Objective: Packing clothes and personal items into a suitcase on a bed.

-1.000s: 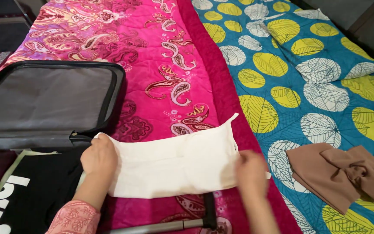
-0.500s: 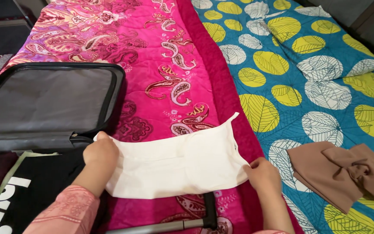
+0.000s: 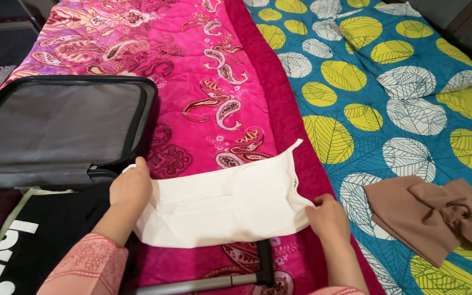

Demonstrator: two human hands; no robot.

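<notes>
- Cream cloth [image 3: 222, 210], one piece, folded flat into a wide band, lies across the pink paisley quilt [image 3: 192, 82] on the bed, just beside the open suitcase.
- Left hand [image 3: 130, 189] rests on the cloth's left end, fingers curled down over the edge; closed on the fabric as far as can be seen.
- Right hand [image 3: 329, 218] pinches the cloth's lower right corner, thumb and fingers closed on it.
- Handling, judged: thin, soft, light fabric with no stiffness; will sag and lose its fold if lifted from one point. Not slippery, not fragile.
- Best hold, judged: both short ends at once, where the hands already are, or flat palms under the fold to keep it together.
- One narrow strap or tie [image 3: 296, 146] sticks up from the cloth's upper right corner; loose and could snag.
- Suitcase lid [image 3: 55, 125], one, grey lining, stands open to the left of the cloth.
- One black garment with white print [image 3: 39, 240] lies in the suitcase half by the left forearm.
- Grey and black pull handle [image 3: 236, 276], one, lies across the quilt just below the cloth.
- One brown folded cloth with a knot [image 3: 427, 216] lies well apart on the right, on the blue quilt with yellow and white leaf circles [image 3: 389, 109].
- Count: two quilts, two hands, one suitcase, three fabric items.
</notes>
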